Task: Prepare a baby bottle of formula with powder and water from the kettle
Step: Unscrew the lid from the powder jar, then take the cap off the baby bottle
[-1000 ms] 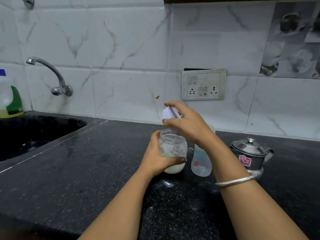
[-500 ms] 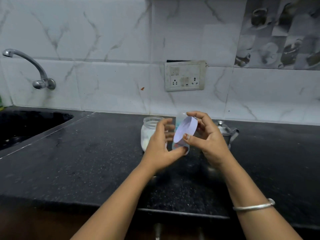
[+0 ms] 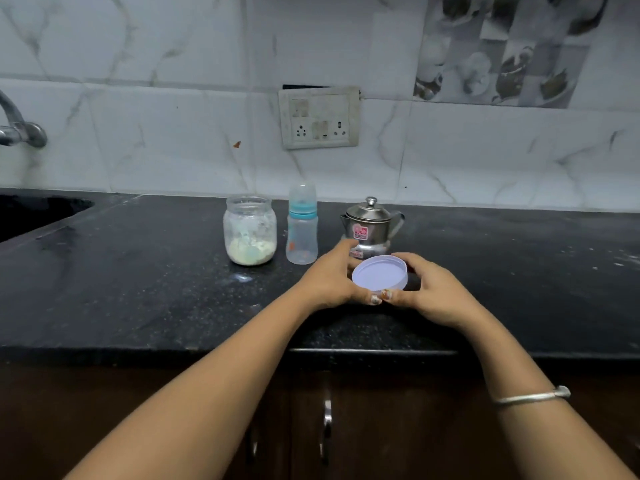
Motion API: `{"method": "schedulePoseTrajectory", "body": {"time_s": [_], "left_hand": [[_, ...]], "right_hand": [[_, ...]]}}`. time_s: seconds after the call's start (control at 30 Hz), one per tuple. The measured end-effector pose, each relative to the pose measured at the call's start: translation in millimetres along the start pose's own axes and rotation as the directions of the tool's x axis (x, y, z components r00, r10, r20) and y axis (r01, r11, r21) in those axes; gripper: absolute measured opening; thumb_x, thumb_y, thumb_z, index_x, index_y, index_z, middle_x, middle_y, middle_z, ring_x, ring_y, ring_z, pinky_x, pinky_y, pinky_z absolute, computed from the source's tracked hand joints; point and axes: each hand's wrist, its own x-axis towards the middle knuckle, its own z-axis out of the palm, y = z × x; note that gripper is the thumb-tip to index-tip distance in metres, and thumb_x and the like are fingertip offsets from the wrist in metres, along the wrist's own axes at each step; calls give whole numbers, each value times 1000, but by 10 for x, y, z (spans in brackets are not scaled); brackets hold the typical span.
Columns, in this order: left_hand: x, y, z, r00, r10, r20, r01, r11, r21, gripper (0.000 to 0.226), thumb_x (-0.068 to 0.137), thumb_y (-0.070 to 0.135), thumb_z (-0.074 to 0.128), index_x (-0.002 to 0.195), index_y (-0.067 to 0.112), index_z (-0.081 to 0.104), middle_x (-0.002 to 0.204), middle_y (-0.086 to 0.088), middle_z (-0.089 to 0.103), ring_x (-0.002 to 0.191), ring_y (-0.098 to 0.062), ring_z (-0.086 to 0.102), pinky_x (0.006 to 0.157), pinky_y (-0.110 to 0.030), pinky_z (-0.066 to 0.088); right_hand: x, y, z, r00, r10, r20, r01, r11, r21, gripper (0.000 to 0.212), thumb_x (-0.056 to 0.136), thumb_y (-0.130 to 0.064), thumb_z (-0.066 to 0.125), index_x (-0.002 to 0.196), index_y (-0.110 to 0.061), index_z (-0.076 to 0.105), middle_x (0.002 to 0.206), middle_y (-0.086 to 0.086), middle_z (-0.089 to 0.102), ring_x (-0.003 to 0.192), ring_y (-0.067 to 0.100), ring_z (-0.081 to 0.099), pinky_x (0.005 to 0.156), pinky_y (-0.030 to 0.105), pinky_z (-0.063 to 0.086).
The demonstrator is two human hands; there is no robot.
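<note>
The jar lid [image 3: 379, 273], a second ago above the powder jar [image 3: 250, 230], is now down near the counter [image 3: 138, 289], pinched at its rim by left hand [image 3: 332, 278] and right hand [image 3: 429, 289]. Beyond the fingertips, the baby bottle [image 3: 302, 225] remains capped; scooping can likely begin.
</note>
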Motion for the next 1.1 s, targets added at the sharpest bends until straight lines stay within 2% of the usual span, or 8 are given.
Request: {"method": "schedulePoseTrajectory", "body": {"time_s": [0.17,0.33,0.47,0.6,0.67,0.8,0.97,1.1], "left_hand": [[155,78,244,1000,-18,17,17,997,77,106,63,12,83,145,16,17,124,-2,62,112,-21,58,101,-40,43],[268,164,411,1000,-18,-5,18,994,106,97,66,8,82,143,12,22,116,-7,66,102,-24,63,95,-40,47],[307,193,478,1000,-10,-24,13,993,116,95,67,11,81,143,11,23,123,-11,62,105,-26,63,96,-41,47],[312,231,455,999,8,-41,1,977,215,85,75,9,74,144,14,25,135,-17,50,109,-26,60,97,-33,45],[281,248,411,998,43,-53,-28,968,248,75,78,7,69,142,16,30,129,-16,54,99,-21,61,89,-24,45],[216,236,248,979,121,-163,-78,965,250,58,79,9,66,132,17,43,111,-6,60,83,-12,54,85,-26,47],[141,118,-102,916,175,-362,-119,978,173,44,77,3,62,119,12,51,110,-1,60,90,-10,54,87,-26,47],[56,-49,-440,862,164,-479,-86,980,180,45,76,2,61,119,11,51,108,-1,57,95,-12,52,86,-22,43]], "right_hand": [[-77,154,-100,999,33,-30,-38,977,-210,47,76,-40,72,119,-32,58,104,-10,54,115,18,45,102,41,35],[-56,306,-137,977,192,-90,-212,910,-356,56,68,-66,61,109,-28,63,105,7,60,108,28,48,87,34,34],[-64,259,-139,957,240,-163,-288,853,-436,51,81,-57,57,108,-14,64,107,10,63,111,28,47,96,39,36],[-35,237,-108,946,293,-142,-323,796,-513,64,81,-63,50,113,-8,58,117,12,61,115,29,45,97,39,35],[-20,212,-71,941,287,-181,-339,795,-504,80,78,-67,52,126,-3,47,130,18,51,124,34,40,104,41,32],[22,-41,58,961,116,-249,-223,860,-460,86,85,-50,56,145,0,20,152,17,25,144,34,13,117,41,12],[314,-476,317,981,-114,-154,43,913,-405,56,84,-17,51,136,-3,35,143,17,41,136,30,30,111,37,27],[552,-800,569,983,-176,-56,139,905,-403,66,88,-12,45,147,-2,17,156,14,19,146,24,13,117,31,11]]}}
